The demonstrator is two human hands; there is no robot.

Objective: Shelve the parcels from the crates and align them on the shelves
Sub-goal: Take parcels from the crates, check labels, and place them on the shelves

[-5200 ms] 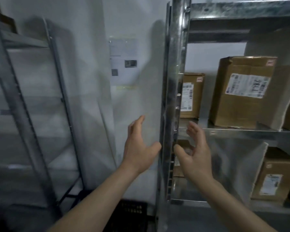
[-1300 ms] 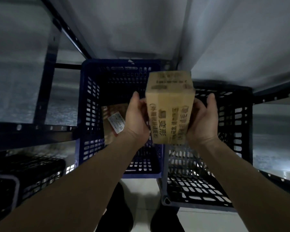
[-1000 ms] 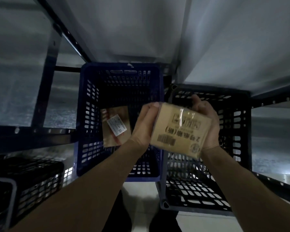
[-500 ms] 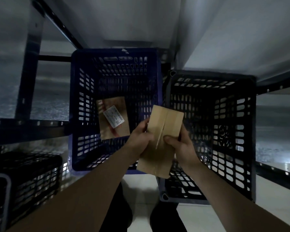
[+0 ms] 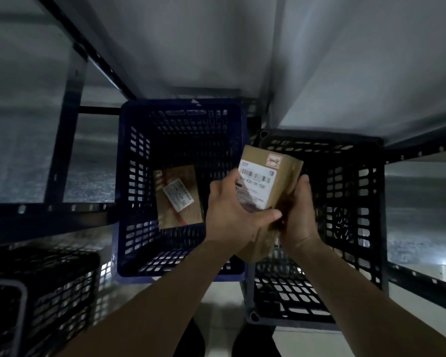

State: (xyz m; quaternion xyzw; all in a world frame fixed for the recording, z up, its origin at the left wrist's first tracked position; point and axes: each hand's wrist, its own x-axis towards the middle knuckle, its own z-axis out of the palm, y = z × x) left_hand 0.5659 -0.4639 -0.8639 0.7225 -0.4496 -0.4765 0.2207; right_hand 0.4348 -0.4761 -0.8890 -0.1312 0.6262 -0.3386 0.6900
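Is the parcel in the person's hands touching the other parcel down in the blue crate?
Apart. The head view shows the held parcel raised above the crates, with blue crate wall visible between it and the parcel lying inside.

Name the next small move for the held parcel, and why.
Probably lift the held parcel toward a shelf: both the left hand and right hand grip it above the black crate, label side up, clear of the crate rims.
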